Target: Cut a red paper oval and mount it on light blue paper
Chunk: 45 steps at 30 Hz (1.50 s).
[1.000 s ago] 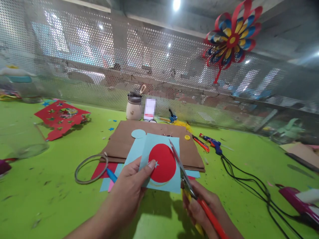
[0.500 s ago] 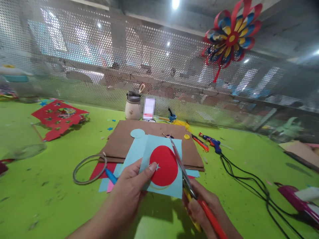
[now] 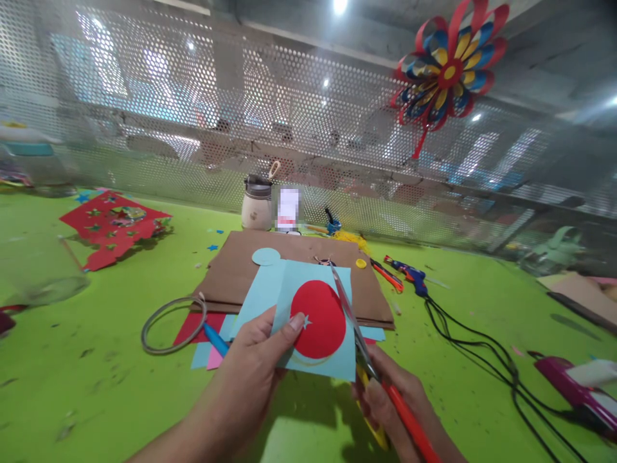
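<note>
My left hand (image 3: 250, 376) pinches a light blue paper sheet (image 3: 315, 360) by its left edge, thumb resting on top. A red paper circle (image 3: 321, 318) lies against the sheet, with a small blue star beside my thumb. My right hand (image 3: 395, 402) grips scissors (image 3: 354, 325) with red and yellow handles. Their blades run along the right side of the red circle, through the blue sheet. Both are held above the green table (image 3: 96, 386).
A brown paper bag (image 3: 236, 276) lies behind the sheet, coloured papers and a blue pen (image 3: 214, 337) under it. A wire ring (image 3: 173, 325) sits left, a glue gun (image 3: 409, 276) with black cord right, a white jar (image 3: 257, 206) at the mesh wall.
The sheet and scissors have shifted slightly to the right and down; the blades sit a little further along the circle's right edge. Both hands keep their hold.
</note>
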Each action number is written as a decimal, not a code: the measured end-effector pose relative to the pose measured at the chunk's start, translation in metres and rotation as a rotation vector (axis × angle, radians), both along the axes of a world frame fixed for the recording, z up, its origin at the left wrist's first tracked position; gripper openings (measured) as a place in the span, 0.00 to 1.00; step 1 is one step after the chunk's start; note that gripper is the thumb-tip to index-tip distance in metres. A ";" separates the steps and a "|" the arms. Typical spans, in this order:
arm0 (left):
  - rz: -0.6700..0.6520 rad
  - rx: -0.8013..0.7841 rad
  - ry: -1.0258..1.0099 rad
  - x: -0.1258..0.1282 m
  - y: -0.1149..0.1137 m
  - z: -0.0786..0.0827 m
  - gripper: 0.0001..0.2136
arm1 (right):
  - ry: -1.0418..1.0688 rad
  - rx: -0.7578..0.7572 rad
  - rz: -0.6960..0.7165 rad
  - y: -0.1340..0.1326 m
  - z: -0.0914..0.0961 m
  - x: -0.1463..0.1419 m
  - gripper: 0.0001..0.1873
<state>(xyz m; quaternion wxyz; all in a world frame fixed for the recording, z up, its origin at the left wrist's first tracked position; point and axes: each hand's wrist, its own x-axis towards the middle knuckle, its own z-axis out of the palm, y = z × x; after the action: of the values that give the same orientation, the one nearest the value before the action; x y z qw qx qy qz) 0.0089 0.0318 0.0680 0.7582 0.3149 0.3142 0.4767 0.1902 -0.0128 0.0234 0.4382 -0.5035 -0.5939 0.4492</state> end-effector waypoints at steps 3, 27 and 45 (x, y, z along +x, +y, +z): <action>0.006 0.004 0.005 0.000 0.000 -0.001 0.11 | -0.004 0.010 -0.007 0.000 0.000 0.000 0.29; 0.034 -0.051 0.045 -0.001 0.001 0.012 0.16 | -0.062 -0.015 0.012 -0.003 0.001 0.004 0.28; 0.016 -0.056 0.093 -0.003 0.003 0.009 0.16 | 0.012 -0.044 -0.019 -0.001 0.000 0.003 0.31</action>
<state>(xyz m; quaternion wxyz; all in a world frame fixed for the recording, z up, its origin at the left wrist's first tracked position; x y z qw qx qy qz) 0.0055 0.0353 0.0770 0.7473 0.3128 0.3651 0.4587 0.1931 -0.0140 0.0235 0.4347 -0.5162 -0.5764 0.4608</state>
